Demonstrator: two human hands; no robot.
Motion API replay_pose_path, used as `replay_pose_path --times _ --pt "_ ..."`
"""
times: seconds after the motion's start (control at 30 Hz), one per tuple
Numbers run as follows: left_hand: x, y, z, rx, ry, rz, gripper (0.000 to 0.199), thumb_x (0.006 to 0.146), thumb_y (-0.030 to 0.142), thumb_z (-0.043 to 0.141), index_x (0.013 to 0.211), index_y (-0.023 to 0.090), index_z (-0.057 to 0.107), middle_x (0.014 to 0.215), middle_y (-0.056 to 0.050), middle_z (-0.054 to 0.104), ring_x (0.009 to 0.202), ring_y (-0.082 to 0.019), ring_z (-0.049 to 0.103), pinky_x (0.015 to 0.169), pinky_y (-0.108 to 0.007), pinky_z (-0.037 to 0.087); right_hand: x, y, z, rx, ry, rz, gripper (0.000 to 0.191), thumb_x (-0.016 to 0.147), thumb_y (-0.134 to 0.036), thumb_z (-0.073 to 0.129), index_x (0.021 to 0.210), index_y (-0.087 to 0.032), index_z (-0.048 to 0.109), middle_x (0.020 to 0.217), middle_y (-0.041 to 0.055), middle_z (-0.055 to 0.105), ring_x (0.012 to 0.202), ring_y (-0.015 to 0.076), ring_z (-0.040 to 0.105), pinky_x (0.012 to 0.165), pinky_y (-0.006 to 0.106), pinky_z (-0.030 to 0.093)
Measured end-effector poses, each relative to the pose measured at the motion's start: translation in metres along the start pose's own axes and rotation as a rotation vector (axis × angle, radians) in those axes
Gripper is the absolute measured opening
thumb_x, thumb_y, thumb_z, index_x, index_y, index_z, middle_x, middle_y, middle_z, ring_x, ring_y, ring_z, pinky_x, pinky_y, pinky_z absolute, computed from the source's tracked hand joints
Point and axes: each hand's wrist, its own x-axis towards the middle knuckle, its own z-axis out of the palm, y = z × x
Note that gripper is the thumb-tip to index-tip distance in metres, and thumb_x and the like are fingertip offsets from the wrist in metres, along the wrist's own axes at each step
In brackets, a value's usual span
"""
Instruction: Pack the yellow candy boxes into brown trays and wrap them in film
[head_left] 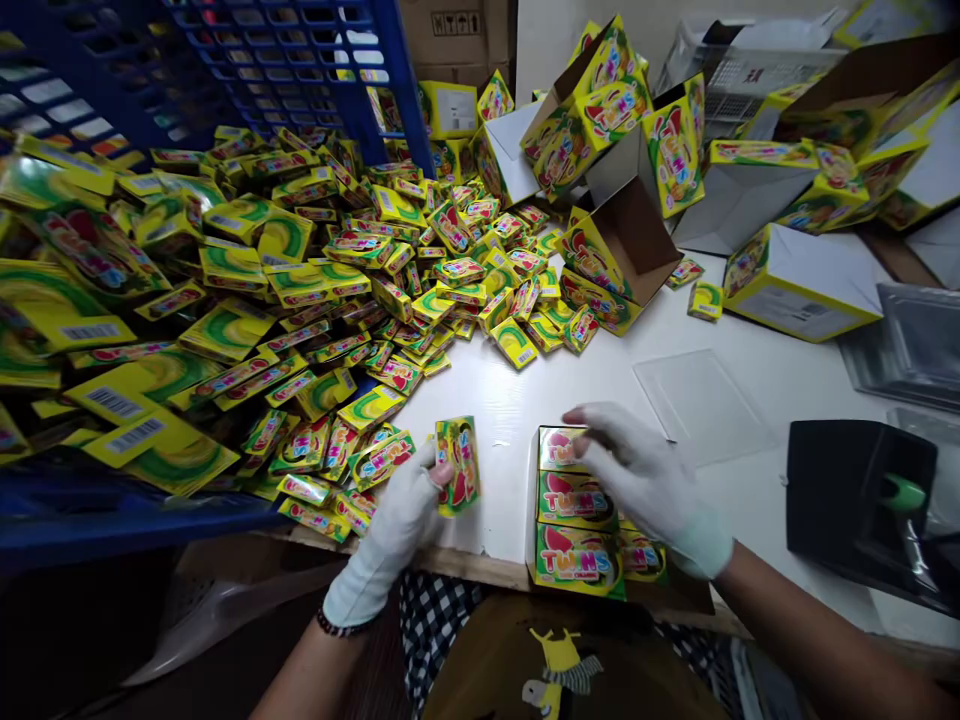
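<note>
My left hand (405, 500), in a white glove with bare fingertips, grips a small yellow-green candy box (457, 465) upright above the table's front edge. To its right, an open display carton (534, 500) holds several small "TWINS" boxes (577, 555) lined up with their printed faces upward. Over the far end of that carton reaches my right hand (637, 465), also gloved, with thumb and fingers apart near the farthest box (559, 447). Whether those fingertips touch the box I cannot tell.
A big heap of small candy boxes (240, 260) spills from a blue crate (300, 80) on the left. Empty display cartons (622, 250) are piled at the back right. A clear plastic sheet (705, 405) and a black tape dispenser (840, 510) lie to the right.
</note>
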Motion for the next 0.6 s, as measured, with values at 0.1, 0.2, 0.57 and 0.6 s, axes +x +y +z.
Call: replay_pose_path --times 0.1,0.2,0.57,0.6 --pt "-0.002 0.013 0.036 -0.379 -0.175 -0.115 0.049 0.087 0.053 0.049 0.109 0.015 0.069 0.097 -0.011 0.073 0.098 -0.028 0.066 0.091 -0.043 0.052 0.022 -0.014 0.010 -0.095 -0.160 -0.223 0.030 0.092 -0.025 0.055 0.121 -0.017 0.060 0.122 0.0131 0.063 0.108 0.0218 0.062 0.092 0.038 0.052" --pt "-0.008 0.024 0.064 -0.249 -0.386 -0.080 0.041 0.089 0.050 0.050 0.096 0.015 0.071 0.086 -0.008 0.071 0.087 -0.025 0.065 0.084 -0.040 0.053 0.028 -0.023 -0.001 -0.210 -0.401 -0.341 0.034 0.093 -0.026 0.056 0.125 -0.017 0.060 0.116 0.0127 0.067 0.099 0.0218 0.064 0.087 0.037 0.052" --pt "0.012 -0.007 0.007 1.438 0.104 -0.002 0.060 0.088 0.058 0.044 0.129 0.014 0.052 0.106 -0.018 0.063 0.094 -0.035 0.064 0.079 -0.043 0.050 -0.033 0.004 -0.105 -0.720 -0.749 0.527 0.025 0.088 -0.030 0.057 0.103 -0.018 0.071 0.094 0.0077 0.074 0.080 0.0197 0.067 0.067 0.026 0.044" --pt "0.017 -0.014 0.005 1.520 0.085 -0.039 0.062 0.089 0.057 0.042 0.132 0.014 0.049 0.104 -0.018 0.062 0.089 -0.035 0.065 0.072 -0.042 0.050 -0.037 0.009 -0.098 -0.727 -0.778 0.541 0.024 0.087 -0.029 0.057 0.103 -0.017 0.071 0.094 0.0082 0.074 0.082 0.0199 0.067 0.067 0.026 0.044"
